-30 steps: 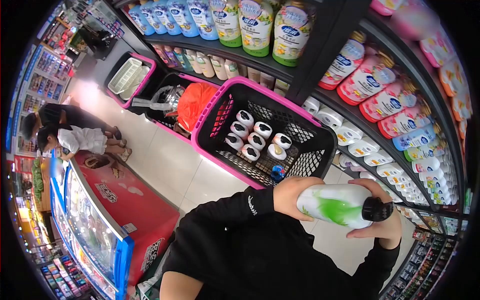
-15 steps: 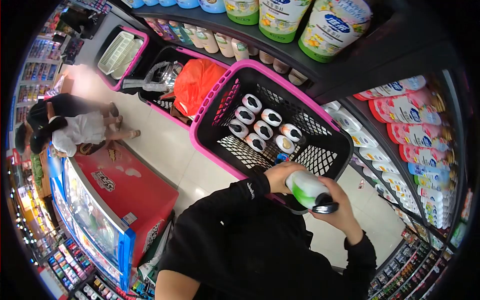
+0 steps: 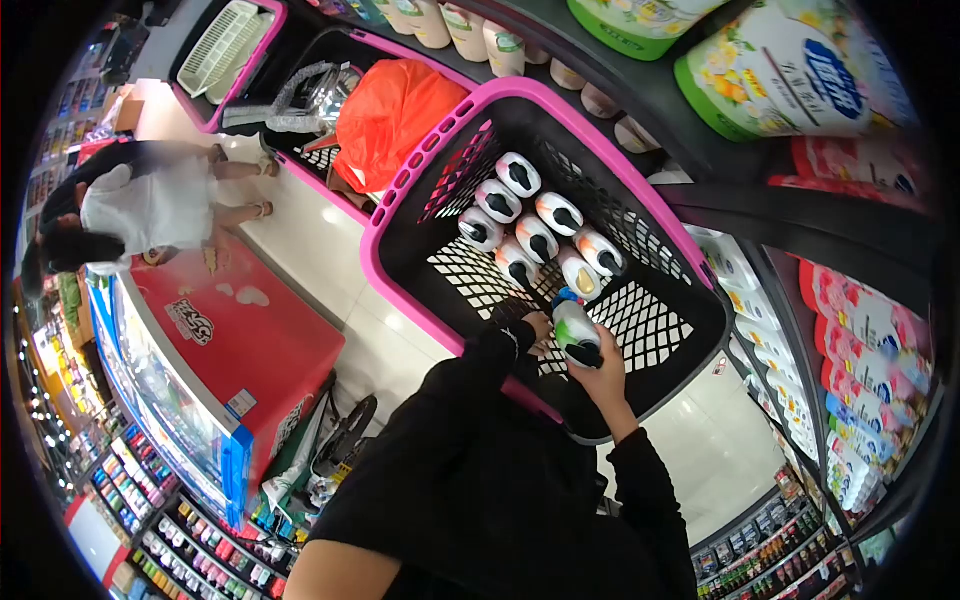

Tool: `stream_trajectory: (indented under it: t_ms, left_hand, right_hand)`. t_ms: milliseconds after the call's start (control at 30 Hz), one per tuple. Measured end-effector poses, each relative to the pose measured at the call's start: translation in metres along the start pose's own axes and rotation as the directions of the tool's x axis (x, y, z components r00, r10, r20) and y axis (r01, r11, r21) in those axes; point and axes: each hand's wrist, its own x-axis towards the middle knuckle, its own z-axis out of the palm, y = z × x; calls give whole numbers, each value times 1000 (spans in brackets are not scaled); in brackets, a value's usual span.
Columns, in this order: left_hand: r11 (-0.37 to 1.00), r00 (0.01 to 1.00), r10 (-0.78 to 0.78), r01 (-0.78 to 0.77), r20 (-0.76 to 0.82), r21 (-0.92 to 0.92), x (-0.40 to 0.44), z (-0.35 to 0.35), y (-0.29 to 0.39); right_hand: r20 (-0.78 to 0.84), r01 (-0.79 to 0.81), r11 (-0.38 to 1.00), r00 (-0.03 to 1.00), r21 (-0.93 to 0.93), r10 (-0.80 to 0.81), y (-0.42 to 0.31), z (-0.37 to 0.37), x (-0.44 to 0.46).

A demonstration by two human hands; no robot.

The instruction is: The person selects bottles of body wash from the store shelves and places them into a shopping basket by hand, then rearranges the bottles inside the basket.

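My right hand is wrapped around the black-capped end of a white bottle with a green patch, held low inside a black basket with a pink rim. Beside the bottle's left side is my left hand, its fingers loosely apart; whether they touch it I cannot tell. Several white bottles with mostly black caps stand upright in rows on the basket floor. A small blue thing shows between the held bottle and the nearest row.
Shelves with large green-and-white pouches rise at upper right, with pink packs below. Behind the basket, another holds a red bag. Two people stand by a red freezer chest at left.
The held bottle has gone down into the basket, and its cap end has swung toward me. My left hand has shifted off its base to its side. The view has turned slightly.
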Motion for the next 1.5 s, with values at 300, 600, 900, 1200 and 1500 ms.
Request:
stream_trajectory:
  t_ms: [300,600,900,1200,1500]
  left_hand:
    - [953,979,-47,-15,-198,-304,90,4,-15]
    - [940,870,-58,-117,-490,-319,110,-9,-17]
    - [924,919,-26,-128,-394,-360,124,-24,-1]
    - [930,894,22,-182,-448,-318,152,-25,-17]
    - [919,906,-99,-75,-411,-387,140,-22,-8]
  right_hand:
    - [67,-40,999,997,17,38,56,58,22]
    - [121,-28,1000,992,-11,29,93,96,38]
    - [73,-97,993,993,70,92,117,120,51]
    - [10,-76,992,997,100,75,119,126,52]
    - [105,-161,982,980,-97,171,109,98,42]
